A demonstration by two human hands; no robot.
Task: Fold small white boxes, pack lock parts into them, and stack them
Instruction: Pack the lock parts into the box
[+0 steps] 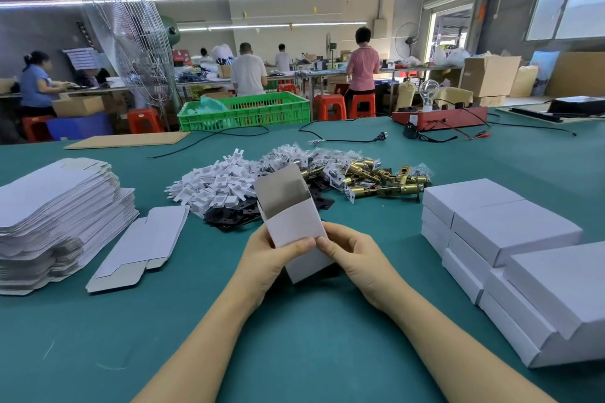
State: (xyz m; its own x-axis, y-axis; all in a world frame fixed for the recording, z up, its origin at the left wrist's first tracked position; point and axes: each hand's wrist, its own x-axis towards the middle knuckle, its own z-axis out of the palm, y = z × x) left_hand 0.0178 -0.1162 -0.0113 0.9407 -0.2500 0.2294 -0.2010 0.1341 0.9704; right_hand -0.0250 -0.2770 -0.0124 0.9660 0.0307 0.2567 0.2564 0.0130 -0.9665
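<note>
Both forearms reach in from the bottom of the frame and meet at centre, just above the green tabletop (294,337). The left hand (271,258) wraps the left side of a half-folded white box (294,226), thumb laid flat across its front face; the right hand (353,255) mirrors it, thumb pressing the same face, so that the two thumb tips almost touch. Each grip is closed on the box, which stands tilted with its open grey-lined flap (uppermost) leaning toward the upper left.

Behind the box lie a heap of white plastic parts (216,183), black plates (232,216) and brass latch bolts (376,177). A stack of flat box blanks (59,213) sits at the left edge, with one single blank (140,245) just beside it. Finished white boxes (510,232) are stacked at the right.
</note>
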